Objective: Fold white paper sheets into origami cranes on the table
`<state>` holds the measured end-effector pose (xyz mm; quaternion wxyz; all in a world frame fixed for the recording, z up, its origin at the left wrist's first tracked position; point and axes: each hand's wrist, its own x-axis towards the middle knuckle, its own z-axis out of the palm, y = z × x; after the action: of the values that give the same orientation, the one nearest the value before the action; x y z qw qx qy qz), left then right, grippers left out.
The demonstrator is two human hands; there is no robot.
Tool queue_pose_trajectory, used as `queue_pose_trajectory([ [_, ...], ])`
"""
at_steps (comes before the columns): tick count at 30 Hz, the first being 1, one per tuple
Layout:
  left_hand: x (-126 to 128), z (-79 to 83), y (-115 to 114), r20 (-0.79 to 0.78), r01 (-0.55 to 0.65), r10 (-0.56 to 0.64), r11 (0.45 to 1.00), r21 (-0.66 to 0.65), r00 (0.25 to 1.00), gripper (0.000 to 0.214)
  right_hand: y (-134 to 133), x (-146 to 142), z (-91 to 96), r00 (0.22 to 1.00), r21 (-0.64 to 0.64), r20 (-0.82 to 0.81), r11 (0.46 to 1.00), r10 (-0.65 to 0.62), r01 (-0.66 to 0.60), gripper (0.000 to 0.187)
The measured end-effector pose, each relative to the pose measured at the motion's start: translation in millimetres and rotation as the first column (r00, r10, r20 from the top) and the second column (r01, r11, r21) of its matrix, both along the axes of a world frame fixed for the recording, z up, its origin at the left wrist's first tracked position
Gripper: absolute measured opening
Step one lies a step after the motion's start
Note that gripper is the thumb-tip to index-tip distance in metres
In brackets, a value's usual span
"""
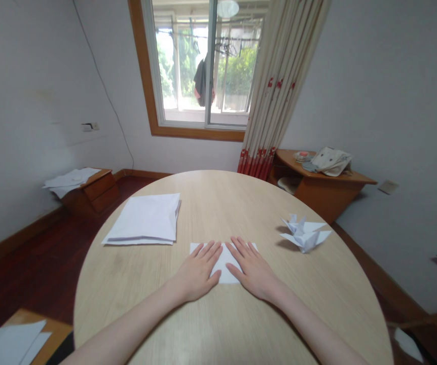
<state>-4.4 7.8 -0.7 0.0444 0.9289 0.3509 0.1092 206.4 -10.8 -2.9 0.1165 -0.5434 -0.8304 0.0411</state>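
Note:
A small white sheet of paper [229,274] lies flat on the round wooden table [222,203], in front of me. My left hand [202,268] rests palm down on its left part, fingers stretched out. On the right part lies my right hand [252,268], also flat with its fingers spread. Between the two hands a strip of the paper shows; much of the rest is hidden under them. Folded paper cranes [305,234] stand to the right, apart from my right hand. To the left is a stack of white paper [144,218].
Beyond the table's right edge stands a wooden corner desk [317,177] with a cloth bag [331,161] on it. A small cabinet [97,190] with papers on top is at the far left. More white sheets [9,342] lie at the lower left. A curtain [275,86] hangs beside the window.

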Motion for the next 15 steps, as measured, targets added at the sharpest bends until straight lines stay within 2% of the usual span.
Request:
queue_pose_trajectory([
  [4,2,2.2,-3,-0.020,-0.073,0.073,0.997,-0.005,0.997,0.052,0,0,-2.7,1.000,0.014,0.022,1.000,-0.010,0.010,0.058],
  [8,6,6.0,-6,-0.064,-0.146,0.144,0.989,-0.022,0.987,0.053,0,-1,-2.9,0.998,-0.024,0.052,0.999,-0.040,0.041,0.068],
  [15,8,4.8,-9,-0.080,-0.285,0.283,0.959,-0.008,0.956,0.063,-3,-5,7.0,0.986,-0.103,0.105,0.985,-0.130,0.141,0.083],
])
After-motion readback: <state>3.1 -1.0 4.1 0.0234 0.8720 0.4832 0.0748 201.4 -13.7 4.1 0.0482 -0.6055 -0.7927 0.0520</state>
